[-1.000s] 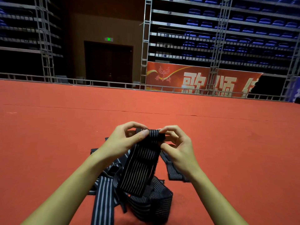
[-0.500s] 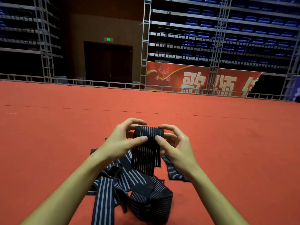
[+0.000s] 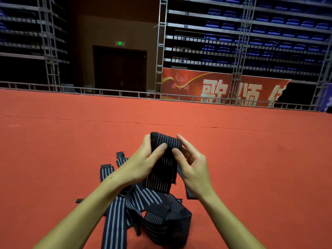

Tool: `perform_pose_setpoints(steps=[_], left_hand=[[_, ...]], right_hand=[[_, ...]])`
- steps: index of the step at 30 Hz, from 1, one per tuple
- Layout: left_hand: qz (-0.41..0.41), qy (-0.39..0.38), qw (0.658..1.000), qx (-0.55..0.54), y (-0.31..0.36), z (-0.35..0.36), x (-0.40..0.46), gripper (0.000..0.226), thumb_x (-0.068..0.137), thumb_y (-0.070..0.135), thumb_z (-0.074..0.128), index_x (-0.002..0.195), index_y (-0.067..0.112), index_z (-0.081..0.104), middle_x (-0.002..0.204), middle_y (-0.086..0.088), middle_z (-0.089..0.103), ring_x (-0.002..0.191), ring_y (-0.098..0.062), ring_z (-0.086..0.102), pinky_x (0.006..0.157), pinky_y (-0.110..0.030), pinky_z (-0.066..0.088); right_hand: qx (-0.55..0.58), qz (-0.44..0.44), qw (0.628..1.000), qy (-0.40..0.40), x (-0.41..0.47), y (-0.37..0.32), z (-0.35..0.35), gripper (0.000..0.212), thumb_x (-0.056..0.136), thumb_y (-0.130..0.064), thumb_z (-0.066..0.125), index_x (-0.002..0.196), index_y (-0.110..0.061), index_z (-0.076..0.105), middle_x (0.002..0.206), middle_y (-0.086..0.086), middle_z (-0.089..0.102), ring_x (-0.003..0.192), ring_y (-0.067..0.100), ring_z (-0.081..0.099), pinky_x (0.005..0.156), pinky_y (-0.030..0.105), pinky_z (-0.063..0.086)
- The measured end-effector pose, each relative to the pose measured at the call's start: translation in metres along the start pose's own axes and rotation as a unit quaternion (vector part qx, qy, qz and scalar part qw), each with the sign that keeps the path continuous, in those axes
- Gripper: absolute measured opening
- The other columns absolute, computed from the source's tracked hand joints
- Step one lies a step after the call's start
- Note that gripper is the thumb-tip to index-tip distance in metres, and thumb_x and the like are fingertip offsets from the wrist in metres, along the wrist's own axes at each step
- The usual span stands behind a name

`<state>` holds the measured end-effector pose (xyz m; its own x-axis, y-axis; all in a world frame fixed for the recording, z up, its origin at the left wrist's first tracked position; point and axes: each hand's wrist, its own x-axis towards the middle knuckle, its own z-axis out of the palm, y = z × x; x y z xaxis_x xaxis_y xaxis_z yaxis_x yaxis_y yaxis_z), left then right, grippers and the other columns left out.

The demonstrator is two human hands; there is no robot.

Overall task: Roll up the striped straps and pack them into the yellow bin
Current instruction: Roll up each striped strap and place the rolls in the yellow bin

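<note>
A black strap with thin white stripes [image 3: 165, 169] is held up in front of me, its top end wound into a roll and a short tail hanging down. My left hand [image 3: 143, 162] grips the roll's left side, thumb pressed on the front. My right hand [image 3: 190, 162] holds the right side, thumb on the front and fingers stretched along the roll's end. Below lies a heap of loose striped straps [image 3: 143, 212] on the red carpet [image 3: 251, 168]. No yellow bin is in view.
A low metal railing [image 3: 107, 91] runs along the carpet's far edge. Behind it stand scaffold towers [image 3: 159, 42], a red banner [image 3: 224, 87], rows of blue seats [image 3: 269, 26] and a dark double door [image 3: 119, 69].
The roll at the top of the strap has grown thicker and the hanging tail has shortened. Both hands rose a little while turning the roll.
</note>
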<state>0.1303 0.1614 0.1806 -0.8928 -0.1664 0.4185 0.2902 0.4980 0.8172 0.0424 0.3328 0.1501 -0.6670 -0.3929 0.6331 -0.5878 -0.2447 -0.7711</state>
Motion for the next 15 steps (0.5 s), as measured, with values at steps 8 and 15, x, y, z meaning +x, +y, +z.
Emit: perform_pose_setpoints(steps=[8, 15], left_hand=[[0.018, 0.000, 0.999, 0.043, 0.006, -0.001, 0.000, 0.046, 0.102, 0.058, 0.047, 0.133, 0.025, 0.050, 0.121, 0.009, 0.069, 0.109, 0.003, 0.068, 0.092, -0.028, 0.057], [-0.008, 0.041, 0.997, -0.072, 0.009, -0.009, 0.004, 0.045, 0.104, 0.059, 0.059, 0.114, 0.017, 0.072, 0.111, -0.013, 0.077, 0.108, -0.032, 0.076, 0.096, -0.055, 0.059]], right_hand=[[-0.020, -0.024, 0.999, 0.018, 0.003, -0.002, -0.003, 0.045, 0.106, -0.019, 0.067, 0.150, -0.024, 0.060, 0.127, -0.009, 0.077, 0.122, 0.014, 0.072, 0.103, 0.034, 0.058], [-0.017, -0.031, 0.999, 0.001, 0.008, -0.001, -0.012, 0.034, 0.100, -0.005, 0.074, 0.128, -0.023, 0.066, 0.121, 0.002, 0.076, 0.108, 0.026, 0.074, 0.092, 0.062, 0.060]])
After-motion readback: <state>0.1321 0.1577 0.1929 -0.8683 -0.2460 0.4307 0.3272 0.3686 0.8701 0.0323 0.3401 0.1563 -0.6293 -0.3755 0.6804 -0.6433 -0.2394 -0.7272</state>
